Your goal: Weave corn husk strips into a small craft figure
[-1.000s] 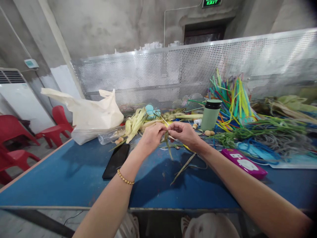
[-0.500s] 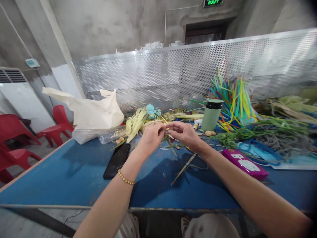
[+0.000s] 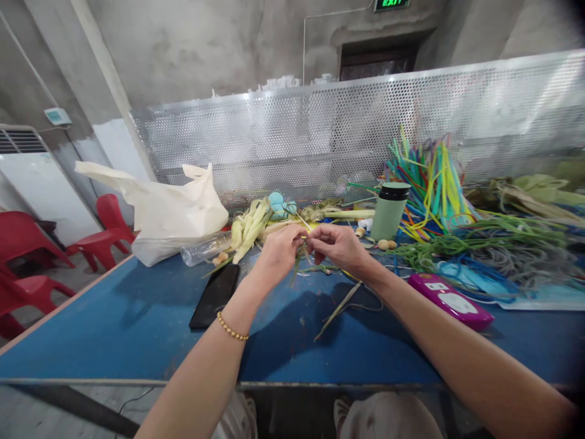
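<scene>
Close together over the middle of the blue table (image 3: 137, 329), my left hand (image 3: 278, 255) and my right hand (image 3: 340, 249) face each other with fingertips nearly meeting. Both pinch at a thin husk strip (image 3: 296, 268), mostly hidden by the fingers; one end dangles below my left hand. Thumb and forefinger are pressed together on each side. Just beneath my right wrist lies a loose dry strip (image 3: 338, 312). Behind my left hand is a bunch of pale green corn husks (image 3: 249, 225), with a light blue round bundle (image 3: 278, 207) beside it.
Left of my arms lie a black phone (image 3: 214, 299), a clear plastic bottle (image 3: 201, 250) and a cream plastic bag (image 3: 178, 207). To the right stand a green tumbler (image 3: 390, 216), small wooden balls (image 3: 386, 244), colourful strips (image 3: 441, 183), green cords (image 3: 479, 238) and a purple box (image 3: 450, 300).
The strip end that hung between my hands has shifted left, under my left hand. My right hand's fingers have curled in slightly; both hands stay in nearly the same place.
</scene>
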`<state>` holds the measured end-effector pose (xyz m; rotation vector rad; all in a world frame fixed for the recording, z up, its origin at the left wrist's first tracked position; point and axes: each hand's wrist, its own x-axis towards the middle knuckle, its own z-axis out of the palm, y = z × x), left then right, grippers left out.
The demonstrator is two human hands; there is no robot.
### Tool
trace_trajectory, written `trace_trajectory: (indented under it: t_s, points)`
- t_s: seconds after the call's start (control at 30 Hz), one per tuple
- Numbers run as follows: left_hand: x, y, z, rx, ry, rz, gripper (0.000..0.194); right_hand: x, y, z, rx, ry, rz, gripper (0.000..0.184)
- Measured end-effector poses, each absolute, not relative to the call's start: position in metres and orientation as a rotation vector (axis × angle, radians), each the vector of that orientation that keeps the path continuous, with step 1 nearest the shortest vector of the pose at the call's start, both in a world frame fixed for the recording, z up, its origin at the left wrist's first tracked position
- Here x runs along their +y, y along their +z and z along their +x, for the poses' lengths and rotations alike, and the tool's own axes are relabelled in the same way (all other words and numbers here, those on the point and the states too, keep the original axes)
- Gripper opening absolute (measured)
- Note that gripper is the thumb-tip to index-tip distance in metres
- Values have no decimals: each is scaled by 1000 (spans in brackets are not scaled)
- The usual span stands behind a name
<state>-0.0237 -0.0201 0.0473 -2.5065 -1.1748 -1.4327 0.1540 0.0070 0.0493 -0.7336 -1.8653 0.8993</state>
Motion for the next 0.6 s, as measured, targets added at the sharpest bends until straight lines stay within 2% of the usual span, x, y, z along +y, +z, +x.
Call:
trace_trajectory:
  t_s: [0.4,0.6]
  points:
    - [-16,50,-29,-1243,-1428,-2421,17,6,52,158,-1790,866,-785,12]
    - [-22,52,-27,-1339,-1347,-2398,19,9,49,161,-1851,666,-889,2]
